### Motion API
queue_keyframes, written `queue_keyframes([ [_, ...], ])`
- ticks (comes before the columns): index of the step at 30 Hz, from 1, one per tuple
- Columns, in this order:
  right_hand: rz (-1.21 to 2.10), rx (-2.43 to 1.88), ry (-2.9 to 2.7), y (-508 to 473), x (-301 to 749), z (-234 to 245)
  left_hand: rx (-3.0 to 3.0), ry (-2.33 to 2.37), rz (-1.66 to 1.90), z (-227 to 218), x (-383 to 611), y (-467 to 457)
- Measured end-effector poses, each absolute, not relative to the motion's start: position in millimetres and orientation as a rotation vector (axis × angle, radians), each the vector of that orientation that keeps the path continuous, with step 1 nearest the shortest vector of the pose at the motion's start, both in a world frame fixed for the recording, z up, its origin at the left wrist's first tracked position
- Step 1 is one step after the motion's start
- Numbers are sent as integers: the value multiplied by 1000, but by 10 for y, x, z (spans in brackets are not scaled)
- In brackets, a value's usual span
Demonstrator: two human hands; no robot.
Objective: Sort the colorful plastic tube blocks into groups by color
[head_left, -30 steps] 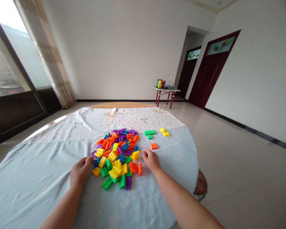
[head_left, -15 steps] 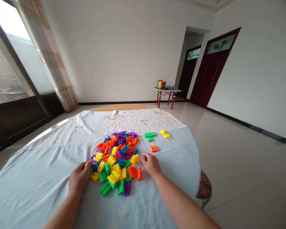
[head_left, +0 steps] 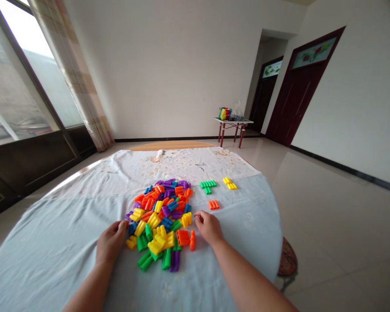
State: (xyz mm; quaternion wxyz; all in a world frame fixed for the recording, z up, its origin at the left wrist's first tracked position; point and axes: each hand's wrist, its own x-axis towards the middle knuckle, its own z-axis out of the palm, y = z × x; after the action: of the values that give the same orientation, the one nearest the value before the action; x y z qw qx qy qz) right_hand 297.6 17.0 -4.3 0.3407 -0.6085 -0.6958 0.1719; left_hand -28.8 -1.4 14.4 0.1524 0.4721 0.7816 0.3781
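A heap of plastic building blocks [head_left: 159, 240] made of joined tubes lies on the cloth between my hands, in yellow, green, orange, blue and purple. At its left edge rests my left hand [head_left: 112, 242], fingers curled together, fingertips close to a blue block [head_left: 131, 228]. My right hand [head_left: 209, 226] lies on the right side with fingers curled in, near a yellow block [head_left: 186, 219]; no block shows in either hand. Apart from the heap sit a green T-shaped piece [head_left: 208, 186], a yellow piece [head_left: 230, 183] and an orange block [head_left: 213, 204].
The round table wears a pale blue and white floral cloth [head_left: 247, 225]. A stool [head_left: 287, 258] stands by its right edge. Farther back, a small table [head_left: 234, 121] carries a colourful bag [head_left: 225, 113] and a clear plastic bag [head_left: 237, 112]. Window and curtain [head_left: 74, 73] are at left.
The view has turned slightly left, so everything appears shifted a little to the right. Both hands keep their places beside the heap, and the blocks have not moved on the cloth.
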Motion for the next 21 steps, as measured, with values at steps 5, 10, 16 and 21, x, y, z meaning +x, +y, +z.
queue_keyframes([
  [5, 524, -1534, -1807, 160, 2994, -41, 1367, 2255, 1093, 153, -258, -50],
  [10, 662, -1418, -1757, 144, 3049, -35, 1361, 2242, 1093, 97, -280, -52],
  [16, 757, -1297, -1691, 87, 3074, -16, 1340, 2198, 1076, 57, -312, -58],
  [21, 624, -1147, -1760, -5, 3015, 150, 1318, 2194, 1046, 59, -318, -87],
])
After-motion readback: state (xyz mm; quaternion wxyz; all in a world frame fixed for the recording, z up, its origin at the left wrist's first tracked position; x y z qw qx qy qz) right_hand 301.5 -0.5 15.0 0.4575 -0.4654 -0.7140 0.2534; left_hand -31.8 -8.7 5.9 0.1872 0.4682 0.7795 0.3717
